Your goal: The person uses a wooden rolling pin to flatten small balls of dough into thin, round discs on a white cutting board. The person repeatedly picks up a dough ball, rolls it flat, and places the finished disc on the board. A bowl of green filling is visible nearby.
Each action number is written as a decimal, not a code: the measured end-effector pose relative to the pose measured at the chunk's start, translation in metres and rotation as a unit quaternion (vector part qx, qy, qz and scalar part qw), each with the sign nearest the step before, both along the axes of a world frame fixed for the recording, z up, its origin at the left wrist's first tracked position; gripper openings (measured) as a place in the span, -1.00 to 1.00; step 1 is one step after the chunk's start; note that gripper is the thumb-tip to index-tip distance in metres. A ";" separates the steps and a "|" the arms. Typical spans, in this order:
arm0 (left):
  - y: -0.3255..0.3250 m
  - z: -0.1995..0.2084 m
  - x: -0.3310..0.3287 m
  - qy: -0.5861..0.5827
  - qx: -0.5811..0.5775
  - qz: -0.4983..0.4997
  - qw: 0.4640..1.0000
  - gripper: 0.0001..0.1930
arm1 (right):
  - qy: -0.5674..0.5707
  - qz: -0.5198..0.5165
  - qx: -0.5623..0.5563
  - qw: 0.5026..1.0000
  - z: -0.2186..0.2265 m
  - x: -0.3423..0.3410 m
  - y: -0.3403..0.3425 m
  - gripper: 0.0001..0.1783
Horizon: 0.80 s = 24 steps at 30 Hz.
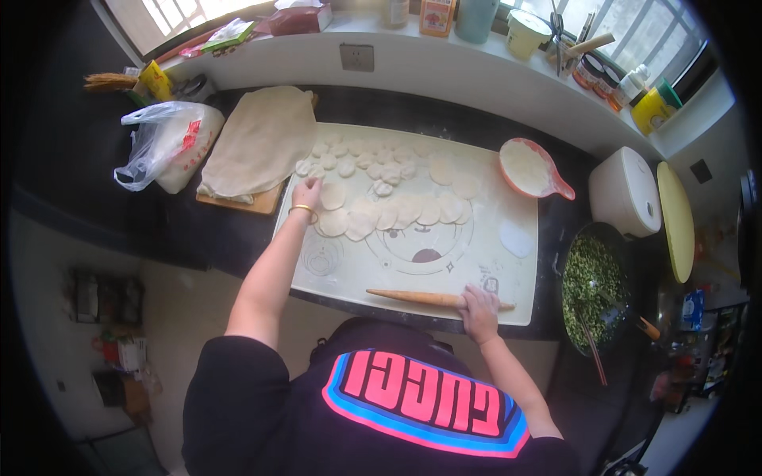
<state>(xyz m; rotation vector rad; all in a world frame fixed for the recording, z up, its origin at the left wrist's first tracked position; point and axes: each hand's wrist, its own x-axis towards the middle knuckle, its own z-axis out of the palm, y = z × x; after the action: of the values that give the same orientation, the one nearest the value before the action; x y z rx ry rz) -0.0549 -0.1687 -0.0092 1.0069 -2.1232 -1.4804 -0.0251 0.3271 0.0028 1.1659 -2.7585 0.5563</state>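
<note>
Left hand (306, 193) at mat (520, 297) left edge, fingers pinching dough piece (302, 167). Right hand (479, 311) fingers curled over rolling pin (421, 297) at near edge. Step: fetching dough; likely needs rolling next.

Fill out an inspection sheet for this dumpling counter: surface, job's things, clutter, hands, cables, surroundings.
Surface: pale pastry mat on a dark counter, dusted with flour.
Job's things: rolled wrappers overlap in a row; small dough pieces lie behind them; wooden rolling pin at the near edge.
Clutter: flour scoop, pan of chopped green filling with chopsticks, cloth-covered board, plastic bag.
Hands: left hand on a piece at the mat's far left; right hand grips the rolling pin.
Cables: nothing seen.
Surroundings: windowsill crowded with jars and bottles; wall socket below it.
</note>
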 end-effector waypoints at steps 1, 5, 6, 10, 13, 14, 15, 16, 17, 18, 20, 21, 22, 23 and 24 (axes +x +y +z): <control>-0.012 -0.005 -0.010 -0.060 -0.151 0.026 0.986 -0.69 | 0.001 -0.003 0.003 1.000 0.000 0.000 0.000 -0.50; -0.039 -0.030 -0.038 -0.122 -0.241 0.108 0.957 -0.53 | 0.000 -0.007 0.010 1.000 -0.001 0.001 0.000 -0.48; -0.037 -0.031 -0.043 -0.137 -0.245 0.126 0.952 -0.49 | 0.000 -0.009 0.010 1.000 -0.001 0.000 0.000 -0.48; -0.035 -0.024 -0.059 -0.223 -0.152 0.206 0.941 -0.42 | 0.007 -0.013 -0.002 1.000 -0.003 0.002 0.002 -0.47; -0.033 -0.018 -0.055 -0.243 -0.112 0.189 0.945 -0.49 | -0.003 -0.015 0.001 1.000 -0.001 0.001 0.000 -0.47; -0.037 -0.026 -0.054 -0.229 -0.114 0.190 0.948 -0.52 | -0.004 -0.011 -0.007 1.000 0.001 0.000 -0.001 -0.49; -0.038 -0.027 -0.052 -0.220 -0.119 0.176 0.952 -0.56 | -0.005 -0.008 -0.014 1.000 0.002 0.000 -0.001 -0.50; -0.034 -0.023 -0.051 -0.212 -0.123 0.159 0.956 -0.61 | -0.006 -0.008 -0.015 1.000 0.002 0.000 -0.001 -0.50; -0.030 -0.018 -0.050 -0.203 -0.127 0.144 0.960 -0.65 | -0.006 -0.008 -0.016 1.000 0.002 0.000 -0.001 -0.50; -0.020 -0.013 -0.049 -0.133 -0.186 0.108 0.968 -0.71 | -0.007 -0.008 -0.018 1.000 0.001 0.000 0.000 -0.50; 0.017 0.002 -0.041 0.006 -0.297 0.037 0.954 -0.82 | -0.002 -0.003 -0.012 1.000 0.001 0.000 0.000 -0.47; 0.052 0.020 -0.037 0.006 -0.291 -0.025 0.956 -0.86 | 0.001 -0.004 -0.007 1.000 0.001 -0.001 0.001 -0.45; 0.090 0.032 -0.030 0.005 -0.286 -0.085 0.955 -0.89 | 0.003 -0.002 -0.010 1.000 0.001 -0.001 0.002 -0.46; 0.117 0.022 -0.026 0.019 -0.330 -0.152 0.932 -0.86 | 0.005 0.000 -0.013 1.000 0.001 -0.002 0.001 -0.46; 0.142 0.013 -0.020 0.059 -0.360 -0.226 0.903 -0.80 | 0.006 0.002 -0.016 1.000 0.000 -0.001 0.002 -0.46</control>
<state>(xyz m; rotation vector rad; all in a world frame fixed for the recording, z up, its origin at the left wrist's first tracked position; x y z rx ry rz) -0.0751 -0.0265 0.0035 0.1540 -2.5962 -0.7339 -0.0263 0.3286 0.0030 1.1636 -2.7280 0.5882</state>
